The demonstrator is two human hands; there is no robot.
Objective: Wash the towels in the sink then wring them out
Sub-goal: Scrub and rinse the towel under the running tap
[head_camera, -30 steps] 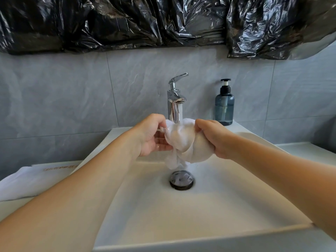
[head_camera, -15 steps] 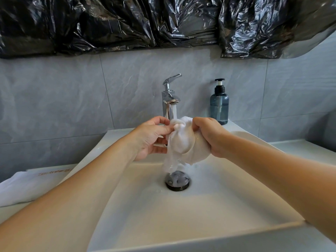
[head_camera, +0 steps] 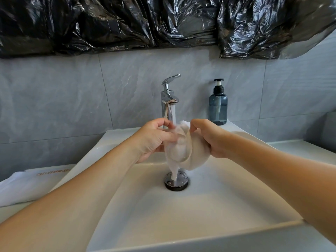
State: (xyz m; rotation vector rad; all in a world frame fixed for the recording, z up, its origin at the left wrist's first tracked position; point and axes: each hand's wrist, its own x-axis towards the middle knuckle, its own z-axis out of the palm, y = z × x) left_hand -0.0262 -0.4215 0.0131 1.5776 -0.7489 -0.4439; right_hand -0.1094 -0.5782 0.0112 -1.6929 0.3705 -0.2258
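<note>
A small wet white towel [head_camera: 183,150] hangs bunched between my two hands over the white sink [head_camera: 200,206]. My left hand [head_camera: 154,140] grips its left side and my right hand [head_camera: 211,139] pinches its top right edge. Water runs from the chrome faucet [head_camera: 168,102] onto the top of the towel. The towel's lower tip drips down to the round metal drain [head_camera: 176,181]. A second white towel [head_camera: 27,186], folded, lies on the counter left of the sink.
A blue soap pump bottle [head_camera: 218,104] stands on the sink's back right corner. Grey tiles cover the wall [head_camera: 72,99] behind, with black plastic sheeting [head_camera: 145,22] hung above. Counter surface [head_camera: 298,148] extends to the right of the sink.
Both hands have shifted their hold: the towel hangs longer toward the drain, the right fingers now pinch its top edge, and the water stream now strikes the towel's top.
</note>
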